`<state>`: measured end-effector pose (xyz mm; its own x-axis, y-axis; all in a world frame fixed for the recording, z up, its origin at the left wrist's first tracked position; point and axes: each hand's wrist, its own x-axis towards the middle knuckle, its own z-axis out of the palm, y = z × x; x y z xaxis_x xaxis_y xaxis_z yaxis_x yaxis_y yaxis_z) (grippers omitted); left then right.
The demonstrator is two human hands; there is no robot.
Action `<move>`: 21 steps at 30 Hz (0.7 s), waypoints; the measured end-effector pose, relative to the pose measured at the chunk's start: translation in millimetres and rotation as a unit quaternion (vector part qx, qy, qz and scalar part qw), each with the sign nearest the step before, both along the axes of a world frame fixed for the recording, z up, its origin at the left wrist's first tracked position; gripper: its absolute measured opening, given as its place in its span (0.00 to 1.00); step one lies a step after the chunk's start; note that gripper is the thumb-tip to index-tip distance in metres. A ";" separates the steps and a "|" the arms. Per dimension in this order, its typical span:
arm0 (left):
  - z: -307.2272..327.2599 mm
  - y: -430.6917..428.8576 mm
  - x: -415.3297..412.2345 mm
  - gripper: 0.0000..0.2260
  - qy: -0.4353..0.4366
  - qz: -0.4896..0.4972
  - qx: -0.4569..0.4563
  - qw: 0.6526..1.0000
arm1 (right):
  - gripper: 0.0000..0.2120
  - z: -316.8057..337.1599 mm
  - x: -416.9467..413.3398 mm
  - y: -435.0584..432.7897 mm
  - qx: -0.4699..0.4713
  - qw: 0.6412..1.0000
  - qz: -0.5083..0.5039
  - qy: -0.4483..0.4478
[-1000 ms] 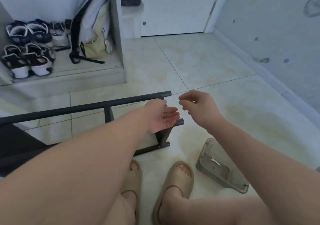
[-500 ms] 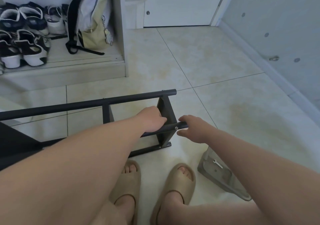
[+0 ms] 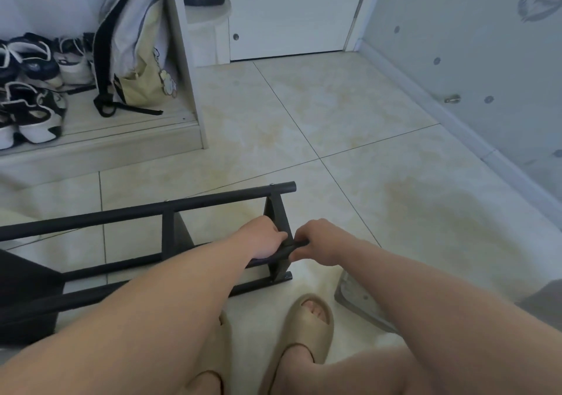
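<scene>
Our left hand (image 3: 263, 238) is wrapped round the near tube (image 3: 293, 246) of the black metal frame (image 3: 182, 207), which lies on its side on the tiled floor (image 3: 334, 105). Our right hand (image 3: 319, 241) pinches the tube's free end with curled fingers, and the two hands nearly touch.

We judge the frame stiff and fairly light. It is long, though, so it would likely swing if we lifted it by this end alone. The painted tube looks smooth, so a full wrap close to the upright plate (image 3: 275, 212) seems the surer hold.

Under our right forearm sits a clear plastic tray (image 3: 349, 291), near enough to knock. Below both hands are our tan slippers (image 3: 310, 324). Well beyond the left hand, a backpack (image 3: 137, 44) and shoes (image 3: 33, 90) fill a low shelf (image 3: 121, 133).
</scene>
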<state>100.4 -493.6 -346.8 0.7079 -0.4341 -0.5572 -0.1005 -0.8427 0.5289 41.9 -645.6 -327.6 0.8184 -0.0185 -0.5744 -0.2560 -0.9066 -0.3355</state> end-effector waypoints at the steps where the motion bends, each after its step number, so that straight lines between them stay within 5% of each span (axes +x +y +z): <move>1: 0.7 1.5 -6.4 0.19 0.011 0.001 -0.003 1.000 | 0.16 0.8 -7.7 0.6 -0.001 1.000 0.001 0.006; 21: 22.0 77.7 -149.2 0.14 0.069 -0.112 0.065 0.989 | 0.15 -18.7 -182.4 96.0 0.059 0.997 -0.057 0.008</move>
<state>-48.7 -415.9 -324.9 0.5145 -0.4906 -0.7033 -0.2269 -0.8688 0.4401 -140.5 -549.5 -346.3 0.8055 -0.0430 -0.5910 -0.3619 -0.8255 -0.4331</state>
